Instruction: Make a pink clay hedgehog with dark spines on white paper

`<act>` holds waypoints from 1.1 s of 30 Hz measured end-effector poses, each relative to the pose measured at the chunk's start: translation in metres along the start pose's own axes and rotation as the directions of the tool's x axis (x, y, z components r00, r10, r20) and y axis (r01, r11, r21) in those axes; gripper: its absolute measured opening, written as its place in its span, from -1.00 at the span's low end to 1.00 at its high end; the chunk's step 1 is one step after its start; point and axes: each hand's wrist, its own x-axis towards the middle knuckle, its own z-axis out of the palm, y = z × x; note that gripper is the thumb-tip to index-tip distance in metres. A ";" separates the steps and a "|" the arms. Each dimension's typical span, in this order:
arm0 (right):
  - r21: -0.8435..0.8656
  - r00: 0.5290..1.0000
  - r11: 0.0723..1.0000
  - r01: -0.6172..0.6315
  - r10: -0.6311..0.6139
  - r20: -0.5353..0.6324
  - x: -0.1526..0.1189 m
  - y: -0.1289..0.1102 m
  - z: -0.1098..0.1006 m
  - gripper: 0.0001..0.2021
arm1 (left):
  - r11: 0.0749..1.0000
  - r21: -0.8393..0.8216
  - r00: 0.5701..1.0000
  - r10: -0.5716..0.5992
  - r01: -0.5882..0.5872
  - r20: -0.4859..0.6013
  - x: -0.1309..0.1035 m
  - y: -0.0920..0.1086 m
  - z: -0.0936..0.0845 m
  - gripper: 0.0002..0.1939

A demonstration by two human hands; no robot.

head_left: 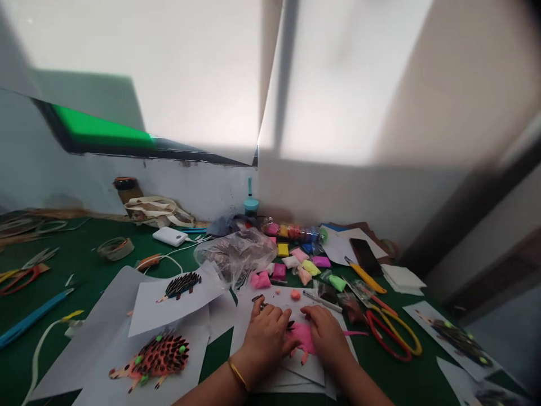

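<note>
A flat pink clay animal shape (301,334) with short legs lies on white paper (310,371) between my hands. One dark, seed-like piece sits at its upper left edge. My left hand (267,332), with a yellow bangle at the wrist, rests palm down over the left of the shape, fingers bent and apart. Over its right side lies my right hand (327,332), index finger and thumb touching or just above the clay. A thin pink strip (357,333) shows beyond this hand. An orange-pink clay lump (295,294) and a grey pen (323,301) are just behind.
Several coloured clay packets (310,267) and a crumpled plastic bag (240,254) lie behind the paper. Red-and-yellow scissors (391,332), a yellow cutter (366,275) and a phone (364,255) are at right. A hedgehog picture with dark seeds (158,355) lies at left.
</note>
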 end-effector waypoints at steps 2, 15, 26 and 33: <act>0.005 1.000 1.000 -0.004 0.004 -0.006 0.001 -0.001 0.001 -0.59 | 1.000 -0.008 1.000 -0.010 0.010 -0.007 0.002 0.000 -0.001 -0.43; -0.047 1.000 0.999 0.018 -0.018 -0.010 0.003 0.002 0.000 -0.58 | 1.000 -0.009 1.000 0.019 -0.020 -0.025 0.001 -0.001 -0.005 -0.47; -0.051 0.997 0.996 0.076 -0.075 0.026 0.002 0.007 0.003 -0.55 | 0.995 -0.104 0.997 -0.015 0.006 -0.081 -0.003 -0.010 -0.009 -0.64; 0.060 0.994 0.995 0.076 -0.071 -0.082 -0.001 0.002 -0.001 -0.59 | 0.980 -0.195 0.994 -0.047 0.028 -0.095 -0.003 -0.013 -0.013 -0.70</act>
